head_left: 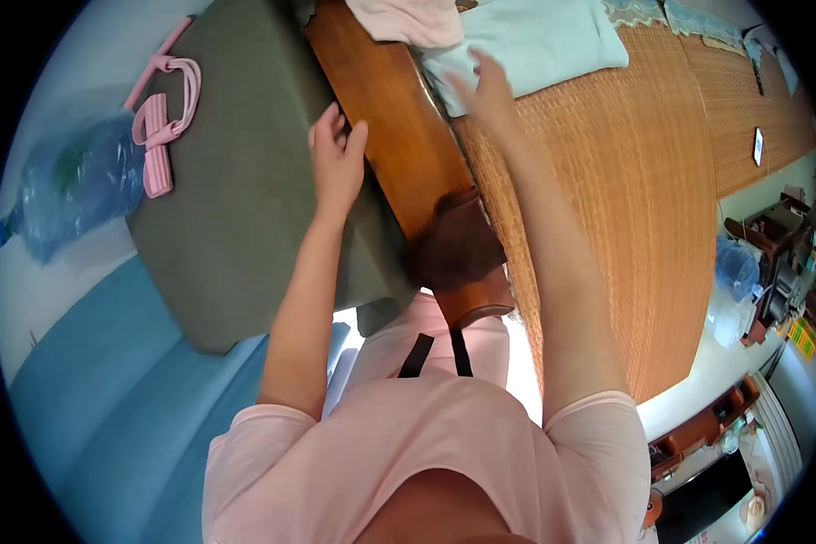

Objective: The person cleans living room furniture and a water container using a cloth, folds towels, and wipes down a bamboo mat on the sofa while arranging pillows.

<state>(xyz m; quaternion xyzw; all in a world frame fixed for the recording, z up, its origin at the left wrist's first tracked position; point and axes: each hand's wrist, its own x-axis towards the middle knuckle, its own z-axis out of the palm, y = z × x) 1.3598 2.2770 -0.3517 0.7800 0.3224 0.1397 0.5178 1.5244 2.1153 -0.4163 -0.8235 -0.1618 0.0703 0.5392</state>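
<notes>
My left hand (338,163) hovers beside the wooden armrest (381,100), its thumb and half-curled fingers apart with nothing in them. Near the edge of a folded light-blue cloth (553,54), my right hand (490,95) has its fingers spread and is slightly blurred; whether it touches the cloth I cannot tell. That cloth lies on a woven mat (607,199). At the far end of the armrest is a pale pink cloth (412,20), lapping against the blue one. A dark brown cloth (460,240) is draped over the armrest's near end.
To the left is a grey-green covered surface (245,181), with pink straps (159,136) and a large blue water bottle (72,186) at its edge. Blue upholstery (127,363) lies below it. On the right are a phone (758,146) on the mat and cluttered wooden furniture (775,227).
</notes>
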